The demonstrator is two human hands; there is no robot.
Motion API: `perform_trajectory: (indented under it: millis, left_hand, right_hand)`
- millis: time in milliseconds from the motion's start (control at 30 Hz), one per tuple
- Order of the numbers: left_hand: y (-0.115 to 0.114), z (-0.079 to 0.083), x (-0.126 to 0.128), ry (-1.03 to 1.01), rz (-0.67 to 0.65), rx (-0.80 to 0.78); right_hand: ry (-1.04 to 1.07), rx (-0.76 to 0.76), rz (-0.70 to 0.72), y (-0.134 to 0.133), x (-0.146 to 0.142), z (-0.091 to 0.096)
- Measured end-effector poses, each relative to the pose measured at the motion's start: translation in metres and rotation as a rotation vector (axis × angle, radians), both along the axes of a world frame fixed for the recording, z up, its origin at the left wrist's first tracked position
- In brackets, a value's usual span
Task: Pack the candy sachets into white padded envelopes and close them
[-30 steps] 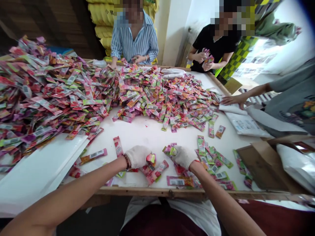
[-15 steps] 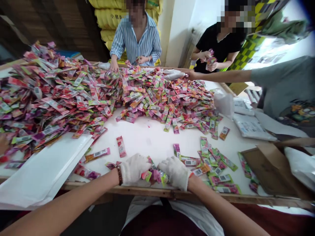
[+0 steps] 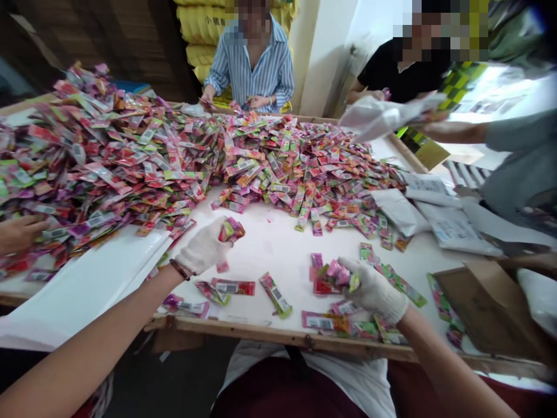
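My left hand [image 3: 203, 248], in a white knit glove, is closed round a small bunch of candy packets [image 3: 231, 230], with purple and red ends poking out past the fingers. It hovers over the white tabletop [image 3: 261, 247], near the edge of the big pile. My right hand [image 3: 375, 290], gloved too, grips another bunch of packets [image 3: 339, 274] above loose ones at the right front. Between the hands lie a green-and-pink packet [image 3: 275, 295] and a red packet with a barcode [image 3: 233, 287]. An orange-and-pink packet [image 3: 325, 321] lies by the front edge.
A large heap of packets [image 3: 130, 151] fills the table's back and left. A white plastic bag [image 3: 91, 284] lies at left; sealed white bags [image 3: 456, 226] and a cardboard box [image 3: 474, 307] at right. Co-workers stand across and at right; another person's hand [image 3: 21, 234] reaches in at left.
My hands have moved apart from the front middle, left hand up and left, right hand to the right, each with packets. A co-worker's white bag now lies at right; another is lifted, blurred.
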State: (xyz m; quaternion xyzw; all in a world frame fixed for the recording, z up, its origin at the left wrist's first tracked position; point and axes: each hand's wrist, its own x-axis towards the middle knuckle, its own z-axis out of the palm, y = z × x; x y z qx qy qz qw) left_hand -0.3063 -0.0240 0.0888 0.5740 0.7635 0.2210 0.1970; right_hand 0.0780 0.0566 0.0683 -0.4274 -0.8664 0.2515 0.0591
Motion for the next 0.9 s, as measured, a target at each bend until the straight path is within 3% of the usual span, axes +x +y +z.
perform_trajectory:
  millis: [67,133,200,300,367,433,500,567,633,700,800,900]
  left_hand:
    - [-0.005,-0.009,-0.017,0.207,0.209,-0.105]
    - [-0.011,-0.021,-0.025,0.340,0.300,-0.239]
    - [-0.014,-0.034,-0.025,0.361,0.284,-0.357]
    - [-0.009,-0.046,-0.019,0.328,0.185,-0.442]
    - [-0.003,-0.047,-0.017,0.318,0.116,-0.432]
    - [0.002,-0.042,-0.016,0.299,0.050,-0.402]
    - [0.003,-0.032,-0.016,0.241,-0.062,-0.346]
    - [0.000,-0.019,-0.011,0.151,-0.212,-0.270]
    - [-0.008,-0.008,-0.001,0.089,-0.357,-0.224]
    - [-0.017,-0.006,0.014,0.113,-0.454,-0.242]
    - [-0.028,-0.018,0.036,0.277,-0.521,-0.321]
    - [-0.029,-0.035,0.047,0.395,-0.528,-0.356]
  right_hand:
    - [-0.113,0.091,0.120,-0.002,0.014,-0.019]
    - [-0.208,0.158,0.176,-0.003,0.022,-0.036]
    - [-0.259,0.187,0.156,-0.003,0.023,-0.046]
    - [-0.219,0.138,0.127,-0.002,0.019,-0.041]
    - [-0.112,0.040,0.015,-0.001,0.014,-0.028]
    - [0.018,-0.160,-0.189,0.001,0.008,-0.015]
    - [0.092,-0.381,-0.411,0.004,-0.001,-0.006]
    - [0.054,-0.479,-0.509,0.010,-0.015,-0.004]
    - [-0.087,-0.401,-0.458,0.016,-0.034,-0.009]
    - [-0.238,-0.256,-0.318,0.019,-0.059,-0.019]
    - [-0.381,-0.064,-0.167,0.013,-0.095,-0.031]
    - [-0.434,0.025,-0.054,0.009,-0.117,-0.035]
